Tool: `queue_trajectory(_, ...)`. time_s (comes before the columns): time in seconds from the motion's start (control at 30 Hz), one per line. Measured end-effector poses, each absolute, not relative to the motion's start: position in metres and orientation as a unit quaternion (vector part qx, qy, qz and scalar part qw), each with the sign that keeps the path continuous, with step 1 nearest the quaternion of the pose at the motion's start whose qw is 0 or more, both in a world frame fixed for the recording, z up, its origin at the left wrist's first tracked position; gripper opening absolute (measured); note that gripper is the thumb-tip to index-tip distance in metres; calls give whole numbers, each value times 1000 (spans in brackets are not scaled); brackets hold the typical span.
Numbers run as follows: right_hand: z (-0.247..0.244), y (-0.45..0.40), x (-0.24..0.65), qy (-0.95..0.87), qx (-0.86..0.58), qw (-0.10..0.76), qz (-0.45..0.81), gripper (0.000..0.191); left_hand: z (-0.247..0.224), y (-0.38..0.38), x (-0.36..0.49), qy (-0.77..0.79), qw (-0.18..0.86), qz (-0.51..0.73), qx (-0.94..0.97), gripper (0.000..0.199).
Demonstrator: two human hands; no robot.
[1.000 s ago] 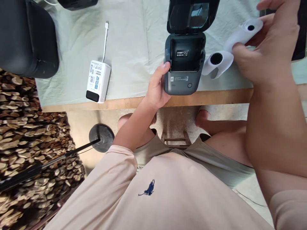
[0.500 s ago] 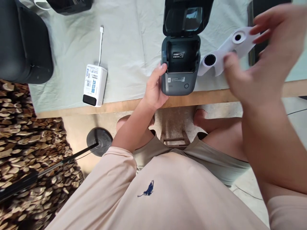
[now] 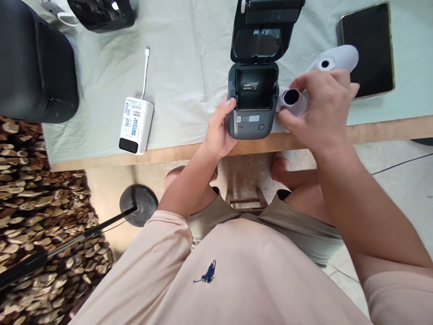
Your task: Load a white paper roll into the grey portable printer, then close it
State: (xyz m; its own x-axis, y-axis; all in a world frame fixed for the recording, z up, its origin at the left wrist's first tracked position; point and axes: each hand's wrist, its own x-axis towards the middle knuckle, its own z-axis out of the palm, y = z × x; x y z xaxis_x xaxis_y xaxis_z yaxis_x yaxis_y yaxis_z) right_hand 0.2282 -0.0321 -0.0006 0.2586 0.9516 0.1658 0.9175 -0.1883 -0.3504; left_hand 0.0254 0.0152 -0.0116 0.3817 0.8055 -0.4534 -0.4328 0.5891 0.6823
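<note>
My left hand [image 3: 221,128] grips the left side of a dark grey label printer [image 3: 254,121], its thumb on the front corner. The printer's lid [image 3: 260,38] stands up, and the roll bay inside shows a printed sticker but no roll. Beside the printer's right side, my right hand [image 3: 324,106] is closed around a small white paper roll [image 3: 297,104] with a dark core, thumb below and fingers above. Behind those fingers lies a second white roll [image 3: 325,63] with a loose strip of paper, partly hidden by the hand.
A dark-screened tablet [image 3: 367,49] lies at the right. To the left are a white power bank [image 3: 135,124] with a short cable, a black case [image 3: 40,63] and a glossy black device [image 3: 104,13]. The table's wooden edge [image 3: 169,156] runs in front of me; a round stand base [image 3: 135,203] is below.
My right hand has come left and down from near the tablet onto the near paper roll. My left hand still holds the printer. The whole view has shifted slightly.
</note>
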Motion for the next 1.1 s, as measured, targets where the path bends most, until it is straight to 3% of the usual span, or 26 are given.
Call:
queue_trajectory(0.17, 7, -40, 243, -597, -656, 452, 92, 22, -16, 16, 23, 380, 796, 392, 262, 24)
queue_trajectory(0.3, 14, -49, 246, -539, -623, 503, 263, 45, -18, 15, 22, 368, 798, 397, 266, 22)
queue_trajectory(0.43, 15, -45, 222, -536, -590, 577, 178, 38, -18, 13, 22, 345, 801, 412, 262, 21)
queue_trajectory(0.5, 22, -41, 209, -589, -591, 538, 124, 37, -18, 13, 22, 340, 803, 417, 256, 19)
queue_trajectory(0.63, 40, -32, 196, -690, -625, 354, 85, 30, -18, 13, 22, 350, 804, 411, 250, 17)
queue_trajectory(0.73, 44, -22, 192, -719, -628, 289, 68, 22, -18, 12, 22, 351, 801, 410, 261, 16)
queue_trajectory(0.9, 37, -9, 186, -731, -640, 228, 60, 15, -19, 10, 22, 302, 812, 419, 273, 17)
queue_trajectory(1.1, 37, -13, 190, -733, -631, 240, 81, 21, -17, 8, 22, 336, 803, 412, 269, 19)
